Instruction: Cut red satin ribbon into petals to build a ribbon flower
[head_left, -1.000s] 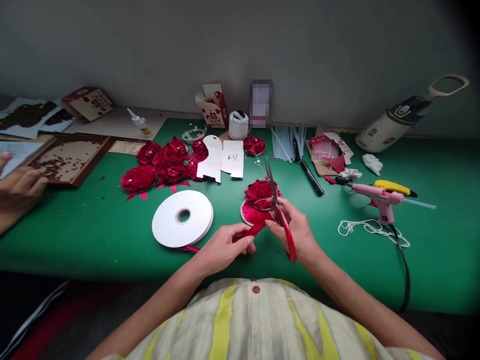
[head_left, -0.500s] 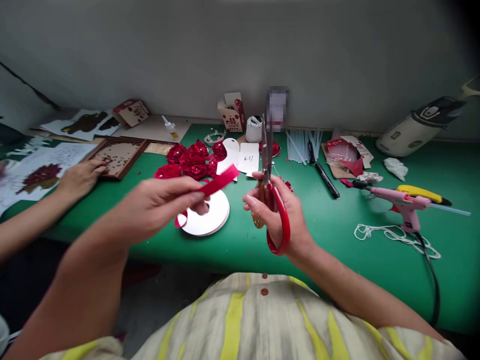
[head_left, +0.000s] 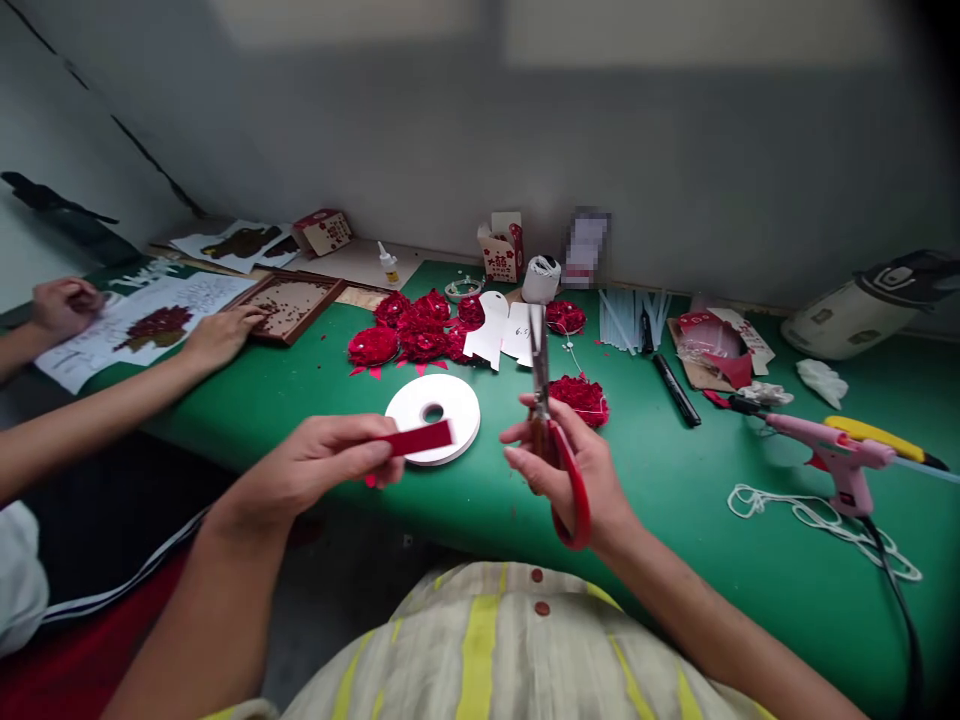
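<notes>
The left hand [head_left: 315, 470] pinches a short red ribbon strip [head_left: 418, 439] between thumb and fingertips; the strip sticks out rightward, over the near edge of the white ribbon spool [head_left: 433, 404]. The right hand [head_left: 570, 470] grips red-handled scissors [head_left: 551, 440], fingers curled through the loops, blades shut and pointing far, just right of the strip.

striped cream-yellow buttoned shirt, bare forearms

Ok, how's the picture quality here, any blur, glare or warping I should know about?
Head view: soft, even light, no glare; scissors in the right hand and the red ribbon strip in the left hand read clearly. One patch by the wall is pixelated. Wide-lens bending curves the green table; the corners darken.
</notes>
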